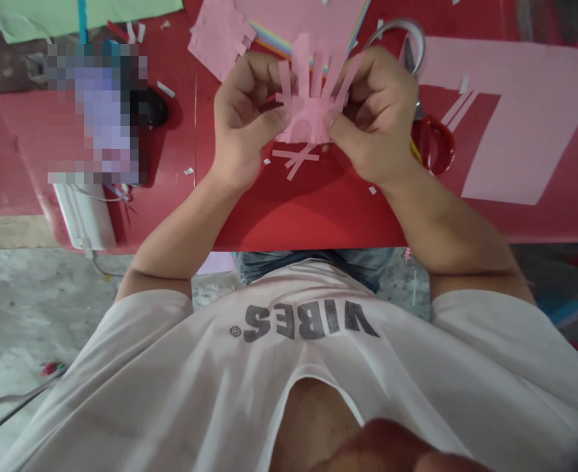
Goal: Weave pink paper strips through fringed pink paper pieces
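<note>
Between both hands, above the table, is a small pink paper cutout (313, 108) with several narrow strips standing up from its far edge. My left hand (247, 118) pinches its left side between thumb and fingers. On the right side, my right hand (377, 118) grips it the same way, thumb on top. Some fingertips are hidden behind the paper. Loose pink paper strips (296, 157) lie crossed on the table just below the cutout. Beside my right wrist are red-handled scissors (436, 145), partly covered by the hand.
A roll of tape (419, 42) lies behind my right hand. A large pink sheet (525, 131) spreads to the right on the red table (318, 219). Further left are a black mouse (152, 108), a white power bank-like block (85, 216) with a cable, and a green sheet (122, 12).
</note>
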`<state>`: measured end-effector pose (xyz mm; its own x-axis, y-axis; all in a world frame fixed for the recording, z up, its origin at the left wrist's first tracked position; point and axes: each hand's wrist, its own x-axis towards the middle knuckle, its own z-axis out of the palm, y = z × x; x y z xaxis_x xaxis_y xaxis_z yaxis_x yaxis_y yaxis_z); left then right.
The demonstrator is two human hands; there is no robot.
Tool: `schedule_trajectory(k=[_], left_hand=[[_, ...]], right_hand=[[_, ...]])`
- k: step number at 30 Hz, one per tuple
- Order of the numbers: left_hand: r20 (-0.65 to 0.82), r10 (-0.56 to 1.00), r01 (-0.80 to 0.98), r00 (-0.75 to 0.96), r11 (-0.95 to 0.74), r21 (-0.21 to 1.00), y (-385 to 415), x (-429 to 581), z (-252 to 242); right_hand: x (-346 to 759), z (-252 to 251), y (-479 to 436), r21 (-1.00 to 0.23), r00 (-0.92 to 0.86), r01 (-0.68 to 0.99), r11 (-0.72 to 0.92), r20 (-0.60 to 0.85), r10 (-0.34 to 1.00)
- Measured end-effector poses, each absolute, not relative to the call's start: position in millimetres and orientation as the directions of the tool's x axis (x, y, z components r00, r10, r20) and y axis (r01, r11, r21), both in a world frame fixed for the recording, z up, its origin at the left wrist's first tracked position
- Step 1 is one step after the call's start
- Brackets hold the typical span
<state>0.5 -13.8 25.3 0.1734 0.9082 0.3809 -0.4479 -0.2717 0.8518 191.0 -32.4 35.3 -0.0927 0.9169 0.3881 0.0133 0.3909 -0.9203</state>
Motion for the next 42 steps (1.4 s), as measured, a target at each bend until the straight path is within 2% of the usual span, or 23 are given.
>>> schedule_trajectory(k=[5, 9, 22, 30, 38, 42], left_hand=[[0.314, 0.925, -0.407, 0.216, -0.208, 0.890, -22.5, 1.9, 32.8], [0.291, 0.931, -0.353, 0.221, -0.202, 0.913, -24.6, 0.5, 35.6], [0.248, 0.954, -0.333, 0.168, -0.182, 0.925, -22.8, 2.5, 27.2], [0.311, 0.919, -0.322, 0.240, -0.227, 0.919, -15.7, 0.9, 15.3], [0.324, 0.896, -0.276, 0.303, -0.243, 0.930, -26.2, 2.0, 27.4], [0.392, 0.888, -0.219, 0.239, -0.344, 0.913, -25.2, 4.6, 21.8]], right_hand=[[190.7, 35.3, -33.2, -0.906, -0.085, 0.046, 0.421, 0.417, 0.905], [189.7, 38.9, -33.7, -0.894, -0.092, 0.005, 0.448, 0.446, 0.890], [190.1, 37.1, -35.6, -0.918, -0.040, 0.116, 0.380, 0.378, 0.925], [190.2, 37.0, -36.3, -0.896, 0.017, 0.191, 0.402, 0.412, 0.911], [186.7, 46.3, -40.6, -0.915, 0.017, 0.126, 0.383, 0.388, 0.922], [183.2, 38.5, -38.7, -0.911, 0.029, 0.045, 0.409, 0.410, 0.911]])
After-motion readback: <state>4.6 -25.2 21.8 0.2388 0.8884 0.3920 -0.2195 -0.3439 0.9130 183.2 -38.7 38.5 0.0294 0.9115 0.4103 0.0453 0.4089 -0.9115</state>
